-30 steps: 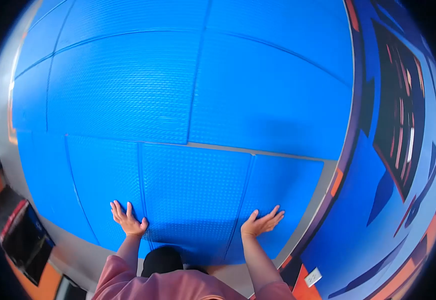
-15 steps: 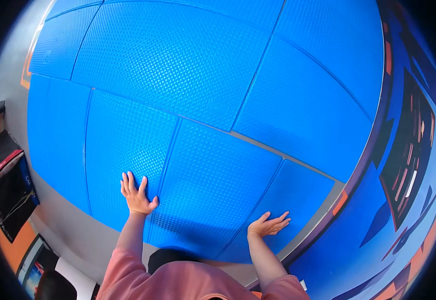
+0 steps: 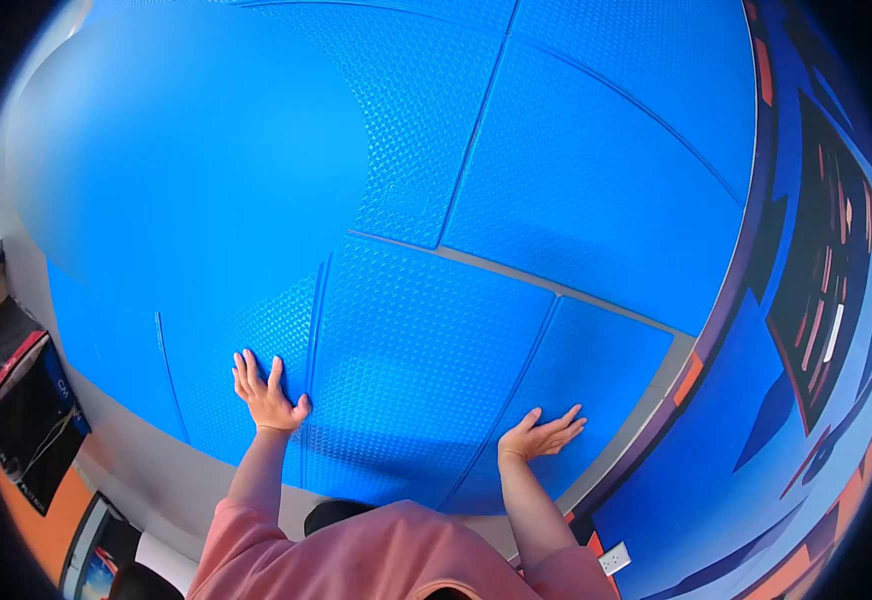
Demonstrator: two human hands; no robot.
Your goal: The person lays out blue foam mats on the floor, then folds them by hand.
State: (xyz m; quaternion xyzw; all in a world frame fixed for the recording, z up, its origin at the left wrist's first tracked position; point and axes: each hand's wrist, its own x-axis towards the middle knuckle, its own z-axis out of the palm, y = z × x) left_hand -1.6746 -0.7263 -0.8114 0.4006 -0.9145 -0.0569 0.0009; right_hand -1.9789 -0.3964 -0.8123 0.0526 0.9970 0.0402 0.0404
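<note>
Textured blue floor mats (image 3: 426, 330) lie side by side, with raised double ridges along some seams. My left hand (image 3: 271, 400) rests on a mat, fingers spread and pointing away from me, its thumb close to a ridge. Further right, my right hand (image 3: 539, 436) is over the mat nearest the wall (image 3: 586, 370), with fingers stretched out towards the right and thumb apart. Neither hand holds anything. A narrow grey gap runs between the near mats and the far mat (image 3: 596, 200).
A painted mural wall (image 3: 716, 500) rises at the right, with a white power outlet (image 3: 616, 558) low down. Grey floor (image 3: 146, 440) borders the mats at left, where a black box (image 3: 41, 410) stands. A blurred patch hides the upper left.
The view has turned slightly, bringing the outlet into sight, and a blurred patch now covers the upper left. Both hands keep nearly the same places over the mats.
</note>
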